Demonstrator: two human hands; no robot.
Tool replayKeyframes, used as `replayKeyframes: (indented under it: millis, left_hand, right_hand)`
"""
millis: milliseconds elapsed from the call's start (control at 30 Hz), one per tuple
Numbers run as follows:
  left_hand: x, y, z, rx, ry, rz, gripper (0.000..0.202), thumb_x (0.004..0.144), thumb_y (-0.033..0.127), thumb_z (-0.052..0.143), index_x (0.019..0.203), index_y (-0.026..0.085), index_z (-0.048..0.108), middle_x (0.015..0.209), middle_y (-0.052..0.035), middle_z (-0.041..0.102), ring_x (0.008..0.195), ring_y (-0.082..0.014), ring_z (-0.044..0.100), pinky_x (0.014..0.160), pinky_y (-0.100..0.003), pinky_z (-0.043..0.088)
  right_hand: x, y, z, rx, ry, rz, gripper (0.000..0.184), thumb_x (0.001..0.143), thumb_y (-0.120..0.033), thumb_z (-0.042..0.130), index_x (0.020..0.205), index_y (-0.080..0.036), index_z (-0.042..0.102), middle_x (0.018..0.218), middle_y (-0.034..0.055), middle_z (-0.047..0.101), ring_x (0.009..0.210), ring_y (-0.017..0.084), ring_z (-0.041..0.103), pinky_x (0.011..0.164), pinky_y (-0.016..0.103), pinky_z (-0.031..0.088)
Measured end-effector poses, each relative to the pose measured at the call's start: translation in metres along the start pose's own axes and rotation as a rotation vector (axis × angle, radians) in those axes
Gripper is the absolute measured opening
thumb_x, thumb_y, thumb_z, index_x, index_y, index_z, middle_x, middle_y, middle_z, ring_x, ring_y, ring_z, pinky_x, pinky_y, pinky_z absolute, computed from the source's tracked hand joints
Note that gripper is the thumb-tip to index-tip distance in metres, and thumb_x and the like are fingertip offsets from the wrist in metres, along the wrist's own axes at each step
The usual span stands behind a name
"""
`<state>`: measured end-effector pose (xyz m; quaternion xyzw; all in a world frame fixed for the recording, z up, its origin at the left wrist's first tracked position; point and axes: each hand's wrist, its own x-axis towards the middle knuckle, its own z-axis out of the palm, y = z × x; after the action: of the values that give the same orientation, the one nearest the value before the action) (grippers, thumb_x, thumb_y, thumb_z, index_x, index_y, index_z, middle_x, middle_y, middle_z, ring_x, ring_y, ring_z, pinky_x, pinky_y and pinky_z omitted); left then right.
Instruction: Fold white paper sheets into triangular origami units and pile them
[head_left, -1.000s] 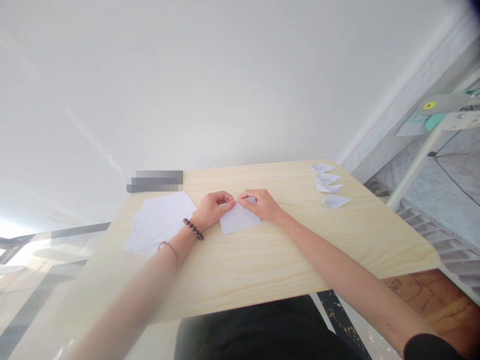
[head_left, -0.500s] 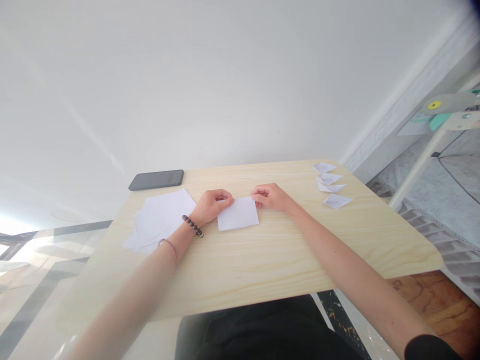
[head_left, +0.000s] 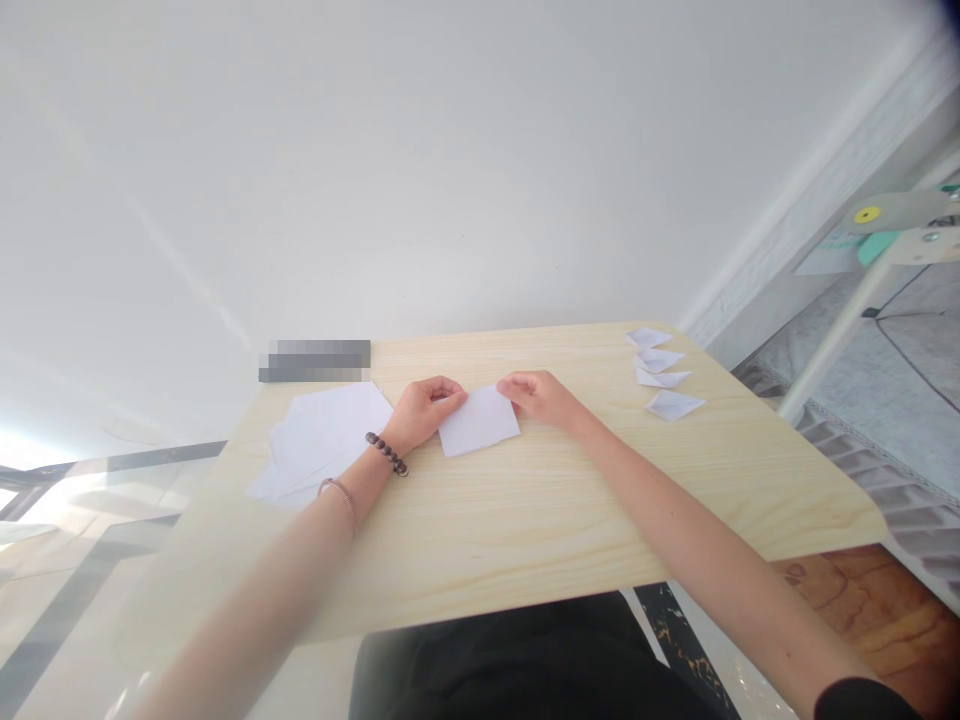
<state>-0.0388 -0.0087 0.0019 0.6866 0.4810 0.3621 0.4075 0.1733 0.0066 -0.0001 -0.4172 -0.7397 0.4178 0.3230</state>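
Note:
Between my hands is a small white rectangle of folded paper (head_left: 480, 424), tilted a little so its right side sits higher. My left hand (head_left: 429, 408) pinches its upper left corner between thumb and fingers. At the upper right corner, my right hand (head_left: 538, 394) grips the paper the same way, fingertips partly hidden behind it. Loose white sheets (head_left: 330, 430) lie in an overlapping pile beside my left wrist. Off to the right, several folded paper boats (head_left: 675, 404) stand in a column on the table.
The light wooden table (head_left: 480, 540) backs onto a white wall (head_left: 465, 160). At its far left corner lies a dark, pixelated flat object (head_left: 315, 361). A white metal frame (head_left: 840, 330) rises past the table's right edge.
The folded paper has turned slightly, its right side rising. My right hand has shifted a little left along its top edge. Both hands keep their hold.

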Motion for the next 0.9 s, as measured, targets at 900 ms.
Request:
replayKeyframes:
  millis: [900]
  left_hand:
    - [0.004, -0.012, -0.005, 0.796, -0.058, 0.438, 0.036, 0.086, 0.029, 0.037, 0.116, 0.02, 0.052, 0.099, -0.0086, 0.052, 0.09, -0.0205, 0.046, 0.085, -0.037, 0.038]
  right_hand:
    - [0.002, 0.013, 0.002, -0.444, -0.021, -0.424, 0.023, 0.08, -0.029, 0.051, 0.097, -0.026, 0.066, 0.104, 0.0003, 0.064, 0.093, 0.016, 0.052, 0.086, 0.034, 0.04]
